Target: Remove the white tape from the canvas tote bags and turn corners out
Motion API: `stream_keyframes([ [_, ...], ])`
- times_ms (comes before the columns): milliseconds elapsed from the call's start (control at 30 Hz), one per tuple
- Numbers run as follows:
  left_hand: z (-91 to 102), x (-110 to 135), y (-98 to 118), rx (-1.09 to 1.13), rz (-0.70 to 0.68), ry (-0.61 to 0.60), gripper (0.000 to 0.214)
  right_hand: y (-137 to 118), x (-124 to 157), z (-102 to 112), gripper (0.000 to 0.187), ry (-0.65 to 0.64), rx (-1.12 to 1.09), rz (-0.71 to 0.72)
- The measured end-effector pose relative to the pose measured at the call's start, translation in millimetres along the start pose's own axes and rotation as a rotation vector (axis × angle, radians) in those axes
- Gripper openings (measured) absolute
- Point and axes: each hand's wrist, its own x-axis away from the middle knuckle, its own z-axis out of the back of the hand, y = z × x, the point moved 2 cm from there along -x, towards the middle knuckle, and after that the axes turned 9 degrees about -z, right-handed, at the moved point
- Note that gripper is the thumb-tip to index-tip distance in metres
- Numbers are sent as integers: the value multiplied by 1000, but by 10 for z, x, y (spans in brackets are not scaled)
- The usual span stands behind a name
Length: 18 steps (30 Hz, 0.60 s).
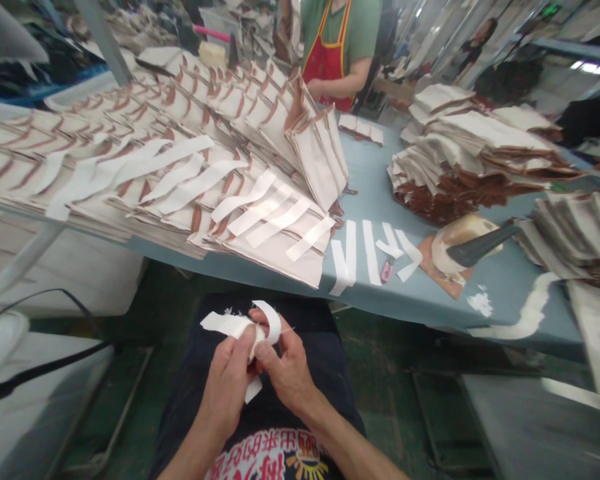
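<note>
Over my lap, my left hand (229, 380) and my right hand (285, 363) both pinch a white fabric strip (237, 327). The strip curls into a loop above my right fingers, and one end hangs down below my left palm. Both hands are closed on it, fingertips meeting near the strip's middle. More white strips (367, 253) lie flat at the near edge of the blue table (500, 280), just beyond my hands.
Overlapping cream bags with brown trim (180, 153), some topped with white strips, cover the left of the table. Stacks of folded bags (460, 160) sit at the right. A dark-bladed tool (475, 248) rests on a pad. A person in a red apron (335, 53) stands across the table.
</note>
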Motion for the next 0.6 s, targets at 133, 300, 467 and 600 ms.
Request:
stream_keyframes([
  [133, -19, -7, 10, 27, 0, -32, 55, -23, 53, -15, 32, 61, 110, 197],
  [300, -58, 54, 140, -29, -88, -215, 64, -214, 28, 76, 26, 145, 140, 272],
  [467, -19, 175, 202, -162, -253, -441, 52, -788, -144, 256, 39, 169, 13, 256],
  [600, -31, 292, 123, -299, -320, -662, 45, -1266, -373, 308, 48, 121, 50, 185],
])
